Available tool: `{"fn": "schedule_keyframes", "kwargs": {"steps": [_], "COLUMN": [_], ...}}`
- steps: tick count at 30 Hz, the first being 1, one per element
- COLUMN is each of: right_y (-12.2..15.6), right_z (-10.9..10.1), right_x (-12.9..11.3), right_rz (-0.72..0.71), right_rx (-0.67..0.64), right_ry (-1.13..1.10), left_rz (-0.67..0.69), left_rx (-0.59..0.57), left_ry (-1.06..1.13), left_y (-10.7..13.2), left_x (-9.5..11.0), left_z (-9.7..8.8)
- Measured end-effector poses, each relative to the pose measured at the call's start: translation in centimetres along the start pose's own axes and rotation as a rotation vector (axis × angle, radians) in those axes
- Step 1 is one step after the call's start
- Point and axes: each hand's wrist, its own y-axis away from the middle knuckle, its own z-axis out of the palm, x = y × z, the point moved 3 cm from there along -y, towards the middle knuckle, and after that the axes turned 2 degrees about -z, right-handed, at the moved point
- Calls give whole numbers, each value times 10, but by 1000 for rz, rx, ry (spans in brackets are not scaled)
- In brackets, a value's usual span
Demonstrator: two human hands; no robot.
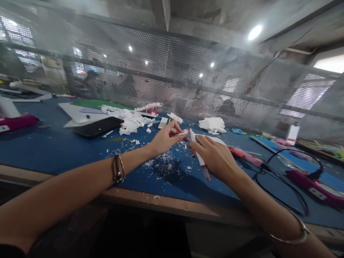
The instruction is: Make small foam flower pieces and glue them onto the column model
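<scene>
Over the blue table my left hand (pixel 163 138) is closed, pinching a small white piece with pink on it (pixel 182 132) between thumb and fingers. My right hand (pixel 212 152) is wrapped round a white marker pen (pixel 199 156). The pen slants, with its reddish tip close to the small piece and its clear pinkish end pointing down toward me. Whether tip and piece touch, I cannot tell. White scraps (pixel 166 163) lie scattered under both hands. Just behind my left hand stands a small white piece with green supports (pixel 174 117).
Crumpled white paper (pixel 130 120) and a black phone (pixel 99 127) lie left. A white stack (pixel 212 124) sits behind my hands. To the right are a pink corded tool (pixel 245 156), its black cable and a magenta power strip (pixel 315 188). Perforated mesh (pixel 166 71) closes the back.
</scene>
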Motion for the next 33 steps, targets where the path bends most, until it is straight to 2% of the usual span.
{"fn": "schedule_keyframes", "kwargs": {"steps": [4,8,12,17,20,24,26,28,30,33], "right_y": [0,0,0,0,0,1,1,1,1,1], "right_z": [-1,-1,-2,-2,-3,-2,-2,0,1,1], "right_x": [-1,0,-1,3,1,2,0,0,2,2], "right_rz": [-34,-21,-63,18,-39,-12,-60,-78,-31,-60], "right_rx": [59,19,57,28,36,56,77,41,9,33], "right_ry": [13,15,9,23,9,-6,-21,-31,-20,-19], "left_rz": [23,24,32,55,74,103,108,113,118,125], "left_rx": [19,44,44,42,44,60,55,64,75,70], "left_ry": [21,32,44,-22,-45,-112,-125,-158,-205,-231], "left_y": [-1,-2,-2,-1,-1,-1,-2,-2,-2,-2], "left_x": [0,-1,-2,-2,-1,-3,-4,-5,-5,-4], "left_z": [0,-2,-2,-1,-2,-4,-5,-6,-7,-7]}}
